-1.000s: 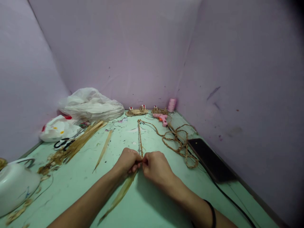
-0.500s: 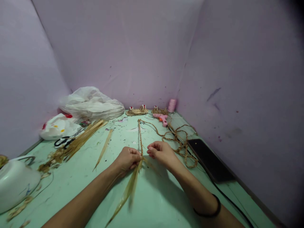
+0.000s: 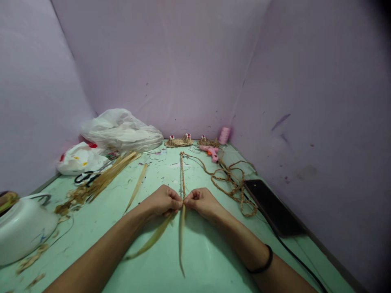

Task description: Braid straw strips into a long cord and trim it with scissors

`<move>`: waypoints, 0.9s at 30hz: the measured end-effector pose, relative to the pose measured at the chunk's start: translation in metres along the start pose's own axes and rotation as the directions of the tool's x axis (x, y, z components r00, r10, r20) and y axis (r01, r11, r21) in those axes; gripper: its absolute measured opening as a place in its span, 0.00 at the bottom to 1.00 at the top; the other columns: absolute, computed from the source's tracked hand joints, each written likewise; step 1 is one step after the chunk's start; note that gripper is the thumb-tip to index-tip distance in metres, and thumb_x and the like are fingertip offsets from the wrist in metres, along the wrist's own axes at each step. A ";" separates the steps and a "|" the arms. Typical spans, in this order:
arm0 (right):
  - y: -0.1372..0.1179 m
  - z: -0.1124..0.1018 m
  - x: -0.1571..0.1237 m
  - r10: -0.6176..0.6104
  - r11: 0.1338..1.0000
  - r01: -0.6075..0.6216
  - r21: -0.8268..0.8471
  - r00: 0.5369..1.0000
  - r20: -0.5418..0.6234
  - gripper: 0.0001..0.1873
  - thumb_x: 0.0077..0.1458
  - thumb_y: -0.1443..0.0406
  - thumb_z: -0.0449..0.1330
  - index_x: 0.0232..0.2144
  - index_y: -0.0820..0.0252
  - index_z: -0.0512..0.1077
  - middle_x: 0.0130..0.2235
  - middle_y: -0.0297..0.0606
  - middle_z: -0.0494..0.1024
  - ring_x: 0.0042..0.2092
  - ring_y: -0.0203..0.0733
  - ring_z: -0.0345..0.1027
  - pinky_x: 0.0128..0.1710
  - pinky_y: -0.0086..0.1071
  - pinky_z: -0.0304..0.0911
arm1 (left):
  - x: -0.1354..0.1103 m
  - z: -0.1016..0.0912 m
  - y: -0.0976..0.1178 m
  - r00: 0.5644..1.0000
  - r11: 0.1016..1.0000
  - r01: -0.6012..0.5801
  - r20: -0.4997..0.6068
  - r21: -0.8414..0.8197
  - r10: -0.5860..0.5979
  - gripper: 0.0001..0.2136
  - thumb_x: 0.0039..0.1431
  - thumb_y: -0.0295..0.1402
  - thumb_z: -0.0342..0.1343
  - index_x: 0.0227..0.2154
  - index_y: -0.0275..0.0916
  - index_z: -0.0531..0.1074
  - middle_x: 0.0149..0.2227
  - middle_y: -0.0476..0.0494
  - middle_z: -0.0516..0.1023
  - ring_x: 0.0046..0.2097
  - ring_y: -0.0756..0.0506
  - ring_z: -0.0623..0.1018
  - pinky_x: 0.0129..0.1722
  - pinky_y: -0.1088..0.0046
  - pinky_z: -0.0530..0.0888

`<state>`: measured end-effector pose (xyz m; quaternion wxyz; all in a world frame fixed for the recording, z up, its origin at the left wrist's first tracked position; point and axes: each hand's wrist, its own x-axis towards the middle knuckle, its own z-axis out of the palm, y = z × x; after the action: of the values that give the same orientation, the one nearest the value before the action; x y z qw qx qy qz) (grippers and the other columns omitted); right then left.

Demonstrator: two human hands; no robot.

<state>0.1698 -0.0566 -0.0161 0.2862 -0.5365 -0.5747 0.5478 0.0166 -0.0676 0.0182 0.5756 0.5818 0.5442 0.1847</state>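
Note:
My left hand [image 3: 163, 201] and my right hand [image 3: 202, 202] meet at the near end of a thin braided straw cord [image 3: 182, 171] that runs away from me across the green table [image 3: 201, 260]. Both hands are closed in a pinch on that end. Two loose straw strips trail toward me from the pinch: one [image 3: 152, 240] bends left under my left wrist, the other [image 3: 181, 240] runs straight down the table. A black band circles my right wrist.
A loose coil of braided cord [image 3: 232, 183] lies right of my hands, beside a black phone [image 3: 273, 207] and its cable. A pink glue gun [image 3: 210, 152], pink spool [image 3: 224, 135], small woven pieces [image 3: 179, 141], plastic bags [image 3: 120, 131], straw bundle [image 3: 102, 181], scissors [image 3: 84, 177] and white bowl [image 3: 23, 228] stand around.
My right hand, which had pulled away to the right half a second ago, has come back to the cord's end beside my left hand. The loose strips now lie spread apart.

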 end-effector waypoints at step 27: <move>-0.011 -0.001 -0.008 -0.003 0.954 -0.044 0.298 0.988 0.157 0.12 0.31 0.65 0.64 0.20 0.64 0.65 0.18 0.32 0.69 0.17 0.27 0.54 0.17 0.24 0.42 | 0.003 0.017 -0.003 0.993 0.942 0.056 -0.077 -0.332 -0.086 0.08 0.40 0.31 0.56 0.17 0.30 0.70 0.12 0.48 0.66 0.13 0.55 0.62 0.13 0.80 0.57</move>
<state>0.1698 -0.0617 -0.0037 0.3129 -0.4482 -0.4997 0.6720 0.0303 -0.0739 0.0104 0.6456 0.4485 0.5519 0.2782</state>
